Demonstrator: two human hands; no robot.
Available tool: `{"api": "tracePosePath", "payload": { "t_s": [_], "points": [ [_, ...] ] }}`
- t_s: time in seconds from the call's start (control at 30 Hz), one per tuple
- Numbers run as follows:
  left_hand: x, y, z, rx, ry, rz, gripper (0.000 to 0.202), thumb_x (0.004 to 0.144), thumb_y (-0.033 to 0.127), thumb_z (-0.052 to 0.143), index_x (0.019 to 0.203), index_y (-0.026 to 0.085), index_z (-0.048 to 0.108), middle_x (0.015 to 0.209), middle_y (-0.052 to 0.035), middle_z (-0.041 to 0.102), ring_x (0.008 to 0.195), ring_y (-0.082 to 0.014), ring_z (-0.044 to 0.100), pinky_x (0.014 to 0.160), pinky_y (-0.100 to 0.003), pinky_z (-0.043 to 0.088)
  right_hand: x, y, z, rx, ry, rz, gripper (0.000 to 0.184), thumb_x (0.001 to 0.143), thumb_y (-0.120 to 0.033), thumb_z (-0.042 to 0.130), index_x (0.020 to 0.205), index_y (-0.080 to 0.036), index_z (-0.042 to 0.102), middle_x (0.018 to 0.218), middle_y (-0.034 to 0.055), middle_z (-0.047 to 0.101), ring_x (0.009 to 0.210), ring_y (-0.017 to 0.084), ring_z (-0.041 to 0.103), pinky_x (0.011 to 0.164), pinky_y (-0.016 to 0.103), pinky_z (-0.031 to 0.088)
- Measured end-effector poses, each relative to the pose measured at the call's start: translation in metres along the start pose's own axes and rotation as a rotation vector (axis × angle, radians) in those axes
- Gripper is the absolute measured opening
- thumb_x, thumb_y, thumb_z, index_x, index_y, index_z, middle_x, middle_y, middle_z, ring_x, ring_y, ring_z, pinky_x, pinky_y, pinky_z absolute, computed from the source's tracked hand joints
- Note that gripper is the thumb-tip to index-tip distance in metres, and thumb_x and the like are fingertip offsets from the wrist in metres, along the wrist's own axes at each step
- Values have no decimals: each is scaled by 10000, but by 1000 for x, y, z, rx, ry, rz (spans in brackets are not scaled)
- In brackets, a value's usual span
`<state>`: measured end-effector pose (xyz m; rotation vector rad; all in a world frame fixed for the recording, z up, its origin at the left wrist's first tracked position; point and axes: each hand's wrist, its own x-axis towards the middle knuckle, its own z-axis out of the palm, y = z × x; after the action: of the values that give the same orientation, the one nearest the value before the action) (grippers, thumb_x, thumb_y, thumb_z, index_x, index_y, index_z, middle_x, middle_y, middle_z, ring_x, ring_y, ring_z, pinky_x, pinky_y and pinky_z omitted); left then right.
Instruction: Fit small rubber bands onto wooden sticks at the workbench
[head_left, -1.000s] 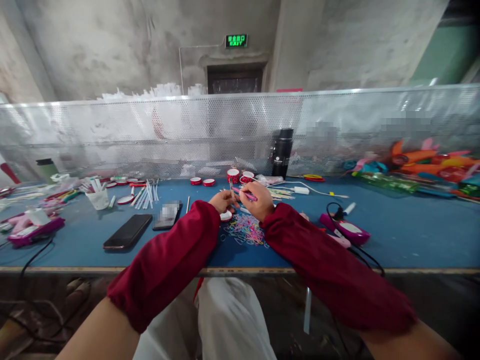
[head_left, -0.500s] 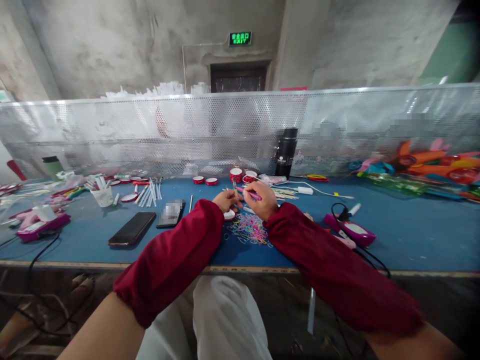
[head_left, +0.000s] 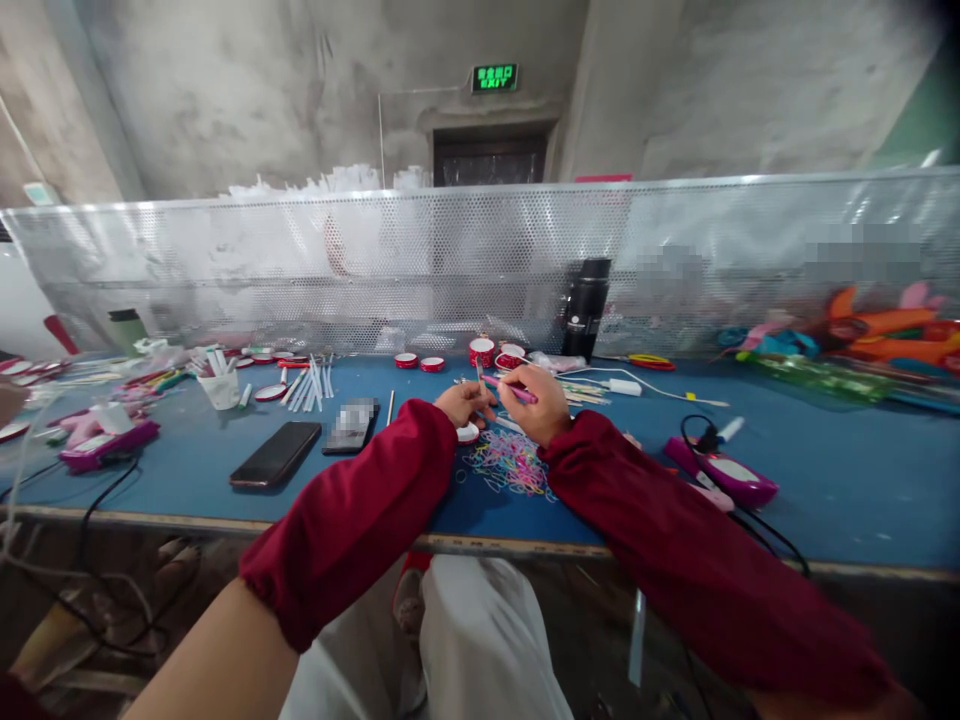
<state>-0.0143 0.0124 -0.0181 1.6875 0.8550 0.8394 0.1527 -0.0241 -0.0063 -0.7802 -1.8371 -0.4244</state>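
Both hands work close together over the blue table [head_left: 840, 490], in dark red sleeves. My right hand [head_left: 541, 402] is closed round a thin pink stick [head_left: 511, 389] that points left. My left hand [head_left: 465, 403] pinches a short pale stick [head_left: 481, 373] held upright, its tip near the pink stick. Just below the hands lies a pile of small coloured rubber bands [head_left: 508, 462]. A small red-and-white cap [head_left: 468, 434] sits under my left hand.
Two phones [head_left: 276, 454] lie left of my arms. Red tape rolls [head_left: 484, 352], a black flask [head_left: 586, 323], white sticks [head_left: 309, 384] and a white cup [head_left: 223, 388] stand further back. Purple devices with cables [head_left: 724, 474] are at right, another at left [head_left: 105, 446]. A perforated metal screen [head_left: 420, 260] backs the table.
The view has drifted left, so everything sits a little further right in the picture. My hands keep their grip on the two sticks and stay together above the rubber bands.
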Motion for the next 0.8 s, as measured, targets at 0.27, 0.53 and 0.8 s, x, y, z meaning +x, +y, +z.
{"api": "tracePosePath", "payload": {
  "t_s": [0.27,0.53,0.8],
  "points": [
    [-2,3,0,0,-13,-10,119,885,241,515,912,132,555,594,12,611,389,-67,526,363,-157,241,2,-3,-2,27,8,21,99,814,-212,566,716,-220,560,694,18,588,695,177,529,664,317,402],
    [-2,3,0,52,13,-26,100,885,182,496,942,122,554,580,18,588,387,-63,511,364,-162,226,1,-3,-1,75,-2,81,109,823,-220,559,715,-218,559,683,8,584,673,164,529,639,301,401],
    [-1,1,0,41,34,-21,130,888,147,453,955,125,562,614,12,591,401,-60,516,371,-161,250,1,-2,0,116,-12,125,97,812,-228,563,716,-219,572,677,7,583,653,159,520,625,295,401]
  ]
}}
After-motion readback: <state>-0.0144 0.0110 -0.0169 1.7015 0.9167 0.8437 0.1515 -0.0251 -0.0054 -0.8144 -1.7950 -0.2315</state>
